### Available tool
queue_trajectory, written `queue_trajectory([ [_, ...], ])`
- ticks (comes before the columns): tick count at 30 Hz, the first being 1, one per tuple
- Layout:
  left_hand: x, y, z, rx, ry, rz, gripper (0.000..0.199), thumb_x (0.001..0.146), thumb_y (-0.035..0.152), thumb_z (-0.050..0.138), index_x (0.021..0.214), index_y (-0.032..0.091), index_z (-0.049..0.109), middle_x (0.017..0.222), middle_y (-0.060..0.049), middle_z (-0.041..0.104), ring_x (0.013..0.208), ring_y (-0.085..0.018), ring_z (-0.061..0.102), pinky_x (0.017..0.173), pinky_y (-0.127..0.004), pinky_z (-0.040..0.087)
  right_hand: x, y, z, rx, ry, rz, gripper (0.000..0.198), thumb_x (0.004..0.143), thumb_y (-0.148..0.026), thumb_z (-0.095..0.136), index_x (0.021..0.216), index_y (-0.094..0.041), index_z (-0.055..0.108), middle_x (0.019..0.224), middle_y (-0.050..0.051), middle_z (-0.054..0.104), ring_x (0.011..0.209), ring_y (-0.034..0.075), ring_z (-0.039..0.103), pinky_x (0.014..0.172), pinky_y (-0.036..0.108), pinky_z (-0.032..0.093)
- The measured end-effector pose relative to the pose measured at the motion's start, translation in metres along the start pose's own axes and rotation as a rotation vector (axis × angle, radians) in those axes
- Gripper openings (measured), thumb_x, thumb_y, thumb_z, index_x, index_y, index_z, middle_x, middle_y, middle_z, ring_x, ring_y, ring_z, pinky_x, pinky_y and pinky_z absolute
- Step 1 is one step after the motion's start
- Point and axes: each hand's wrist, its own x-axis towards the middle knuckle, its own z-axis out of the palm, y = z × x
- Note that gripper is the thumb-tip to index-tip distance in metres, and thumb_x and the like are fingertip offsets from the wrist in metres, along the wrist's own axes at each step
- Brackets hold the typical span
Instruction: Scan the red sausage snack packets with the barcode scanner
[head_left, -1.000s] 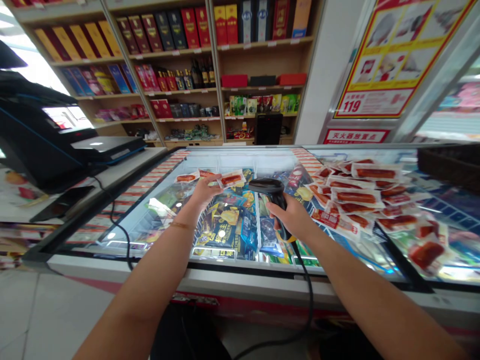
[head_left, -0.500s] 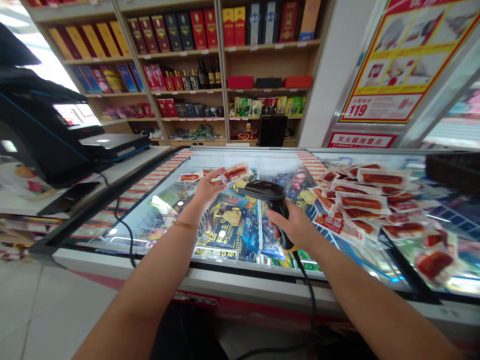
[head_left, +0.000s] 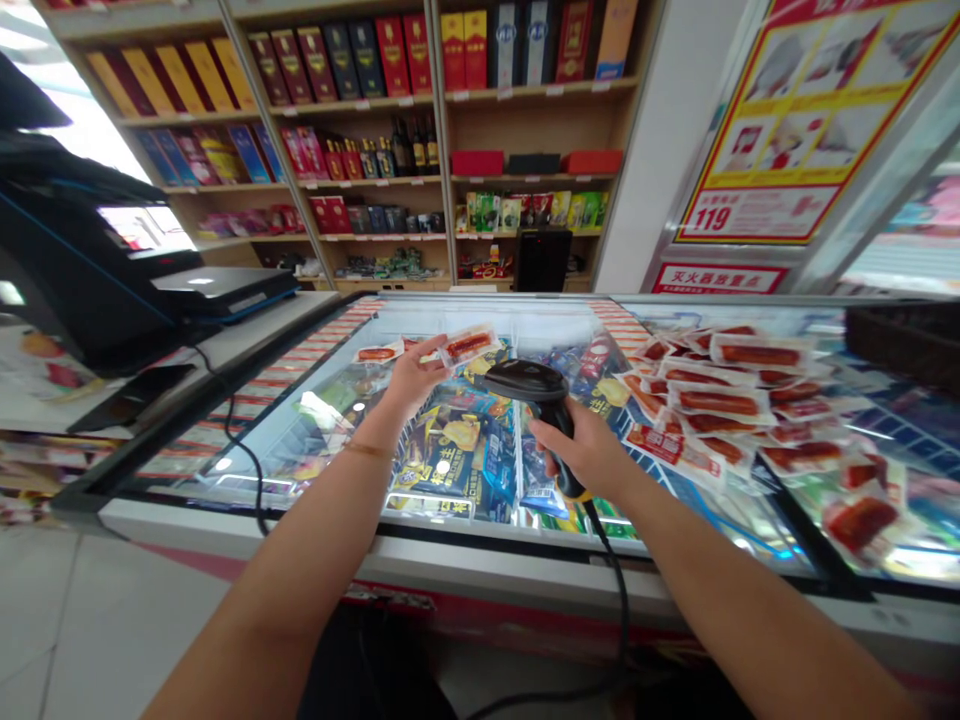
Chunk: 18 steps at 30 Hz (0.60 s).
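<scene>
Between the fingers of my left hand (head_left: 417, 378) is a clear-packed sausage (head_left: 469, 344), held by its left end above the glass-topped chest freezer (head_left: 247, 540). My right hand (head_left: 589, 445) is wrapped round the handle of a black barcode scanner (head_left: 527, 380), whose head points left toward the packet. A cable (head_left: 611, 560) drops from the scanner's handle. Beyond my left hand, another packed sausage (head_left: 377, 354) lies on the freezer top. To the right of the scanner, a heap of packed sausages (head_left: 724, 403) is spread over the glass.
A black checkout scale (head_left: 225, 285) stands on the counter at left, its cable (head_left: 251, 460) trailing onto the freezer. Bagged frozen goods (head_left: 450, 450) show inside the freezer. Shelves of boxes and bottles (head_left: 375, 150) rise behind. A dark basket (head_left: 900, 345) sits at far right.
Both hands keep their hold on the packed sausage and the scanner, almost in the same place. The whole view has shifted very slightly.
</scene>
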Motion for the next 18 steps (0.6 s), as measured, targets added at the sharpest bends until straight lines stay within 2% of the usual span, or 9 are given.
queue_trajectory([
  [6,-0.002,-0.006,0.000,0.000,0.003,-0.023,0.095,0.046,0.019,0.087,0.135,0.007,0.057,0.091,-0.012,0.075,0.087,-0.023,0.071,0.079,-0.032,0.054,0.005,0.005,-0.002,0.030,0.031,0.027,0.027,0.084,-0.045,0.059,0.092,-0.020,0.053,0.066,-0.004,0.059,0.043,0.012,0.059,0.046,0.024,0.048],
  [10,-0.006,-0.011,0.017,-0.013,0.024,-0.072,0.091,0.044,0.019,0.087,0.130,0.009,0.060,0.090,-0.010,0.075,0.083,-0.023,0.071,0.076,-0.032,0.056,0.011,0.006,-0.010,0.072,0.128,0.079,0.027,0.083,-0.045,0.059,0.093,-0.020,0.052,0.067,-0.004,0.059,0.041,0.012,0.058,0.044,0.024,0.048],
  [14,-0.007,-0.010,0.056,-0.009,-0.087,-0.126,0.084,0.047,0.017,0.085,0.128,0.012,0.062,0.088,-0.009,0.076,0.076,-0.021,0.071,0.066,-0.030,0.055,0.005,-0.002,-0.034,0.023,0.201,0.105,0.024,0.084,-0.043,0.058,0.091,-0.020,0.051,0.066,-0.004,0.059,0.040,0.012,0.059,0.042,0.024,0.047],
  [18,-0.003,-0.004,0.114,-0.013,-0.263,-0.088,0.077,0.051,0.013,0.082,0.125,0.012,0.064,0.099,-0.011,0.074,0.081,-0.020,0.070,0.072,-0.030,0.055,-0.012,-0.002,-0.079,-0.074,0.312,0.097,0.025,0.083,-0.043,0.061,0.089,-0.021,0.051,0.064,-0.004,0.060,0.040,0.012,0.058,0.042,0.023,0.046],
])
